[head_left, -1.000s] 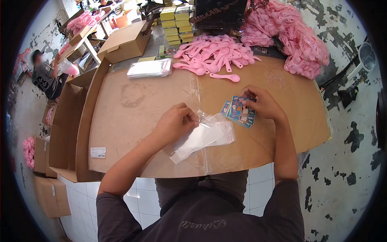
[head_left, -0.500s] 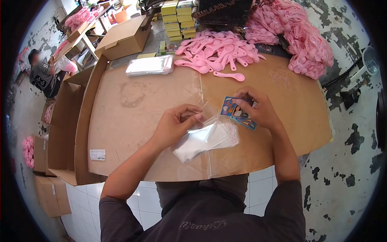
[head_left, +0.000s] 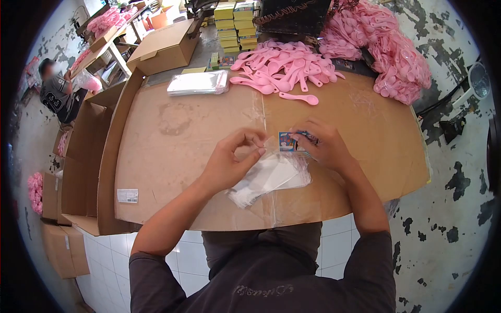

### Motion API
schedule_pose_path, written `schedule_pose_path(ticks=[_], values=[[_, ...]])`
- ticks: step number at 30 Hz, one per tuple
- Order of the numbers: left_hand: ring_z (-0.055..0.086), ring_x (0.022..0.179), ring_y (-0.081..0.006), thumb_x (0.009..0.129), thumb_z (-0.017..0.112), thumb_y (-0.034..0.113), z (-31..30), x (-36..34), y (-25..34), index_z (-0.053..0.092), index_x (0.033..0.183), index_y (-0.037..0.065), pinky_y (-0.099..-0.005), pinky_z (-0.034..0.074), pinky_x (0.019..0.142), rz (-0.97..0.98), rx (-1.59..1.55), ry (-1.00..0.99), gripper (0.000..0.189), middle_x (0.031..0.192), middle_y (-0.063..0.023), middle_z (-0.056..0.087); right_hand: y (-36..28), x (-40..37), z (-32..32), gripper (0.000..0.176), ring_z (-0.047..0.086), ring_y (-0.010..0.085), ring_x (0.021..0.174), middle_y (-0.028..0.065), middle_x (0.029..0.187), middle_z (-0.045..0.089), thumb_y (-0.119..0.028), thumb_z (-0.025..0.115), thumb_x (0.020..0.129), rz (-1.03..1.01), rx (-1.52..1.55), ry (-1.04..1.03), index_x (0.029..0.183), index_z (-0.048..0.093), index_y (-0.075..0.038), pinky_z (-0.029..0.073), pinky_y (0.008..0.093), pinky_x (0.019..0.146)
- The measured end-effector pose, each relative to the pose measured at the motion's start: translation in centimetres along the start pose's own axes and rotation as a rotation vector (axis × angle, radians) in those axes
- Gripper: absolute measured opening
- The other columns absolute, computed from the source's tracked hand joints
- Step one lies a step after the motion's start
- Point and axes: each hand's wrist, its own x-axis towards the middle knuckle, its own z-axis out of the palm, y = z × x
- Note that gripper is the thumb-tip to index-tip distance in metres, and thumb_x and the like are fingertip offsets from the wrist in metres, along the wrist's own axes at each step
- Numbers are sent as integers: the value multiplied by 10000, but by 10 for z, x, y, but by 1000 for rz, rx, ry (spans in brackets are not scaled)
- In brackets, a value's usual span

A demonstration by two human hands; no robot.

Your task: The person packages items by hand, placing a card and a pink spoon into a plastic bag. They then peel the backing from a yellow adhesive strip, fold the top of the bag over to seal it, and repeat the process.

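Observation:
My left hand [head_left: 232, 156] pinches the edge of a clear plastic bag [head_left: 269, 144] between thumb and fingers. In my right hand [head_left: 326, 146] are small printed cards [head_left: 286, 142], blue with pictures, their left end right at the bag's mouth. Below both hands, a loose stack of clear plastic bags [head_left: 279, 176] lies fanned on the cardboard-covered table [head_left: 172, 161]. Beyond them rests a single pink spoon [head_left: 299, 98], just in front of a heap of pink spoons [head_left: 292, 65].
Another pack of clear bags [head_left: 197, 83] lies at the back left. Stacks of cards [head_left: 226, 31] stand behind it. Bagged pink spoons [head_left: 402, 62] are piled at the back right. An open cardboard box [head_left: 86, 167] borders the table's left side. Farther left, a person [head_left: 60, 94] sits.
My right hand has moved left with the cards, bringing them up to the bag's mouth. The cards now sit more level and closer together. My left hand has shifted slightly right.

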Motion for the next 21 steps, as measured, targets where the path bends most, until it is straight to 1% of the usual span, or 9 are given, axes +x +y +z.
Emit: schedule_pose_path(ticks=[1,4,5,8,11,14,17,20,21], values=[[688,1012,-126,979,676,39,0,-2,1,582,1150,26,-281,552,815,-189,-243,-20,196,1041,-100,728,-7,0,-2,170,678,102,811,50,967,727,-99,738,936,75,112,28,1086,715,-24,530,266,702],[704,957,-119,970,699,42,-2,-1,12,579,1195,29,-257,549,807,-354,-367,-57,256,990,-99,755,-22,6,-5,177,670,87,802,45,945,729,-95,742,937,240,377,80,1088,718,-7,531,256,699],[707,942,-116,966,703,40,-1,-1,11,576,1213,27,-251,548,808,-361,-384,-52,277,984,-103,761,-26,7,-7,176,667,82,799,44,937,729,-92,741,938,288,451,97,1086,719,0,532,254,699],[715,915,-111,961,711,36,3,-1,11,562,1267,19,-239,546,810,-360,-414,-57,341,988,-122,775,-36,12,-10,187,657,69,790,40,922,728,-97,742,941,267,453,101,1090,716,15,531,248,703],[718,924,-113,961,711,37,1,-2,12,548,1315,1,-237,546,812,-335,-387,-80,391,1022,-143,775,-36,13,-10,198,658,68,802,47,931,729,-99,746,937,282,436,111,1100,716,9,530,242,706],[722,944,-119,956,722,47,0,-3,9,546,1334,-21,-235,548,824,-339,-337,-95,423,1023,-147,776,-37,16,-11,187,656,67,810,42,936,725,-93,746,934,239,362,142,1095,725,0,526,241,706],[724,965,-127,956,727,60,-1,-3,9,543,1357,-38,-245,552,843,-355,-322,-101,452,1027,-148,776,-35,16,-16,167,645,60,801,26,952,719,-97,741,937,219,324,72,1082,736,-14,518,242,695],[721,989,-131,965,717,67,0,-4,11,532,1389,-40,-259,555,860,-353,-368,-96,475,1051,-152,771,-45,21,-21,172,662,110,802,42,967,721,-75,735,919,151,291,12,1082,741,-20,520,277,693],[718,993,-131,971,709,65,1,-4,15,527,1401,-37,-261,555,864,-352,-390,-96,478,1064,-155,769,-44,22,-22,179,667,135,807,55,964,719,-68,735,909,89,250,-52,1081,739,-19,522,290,694]])
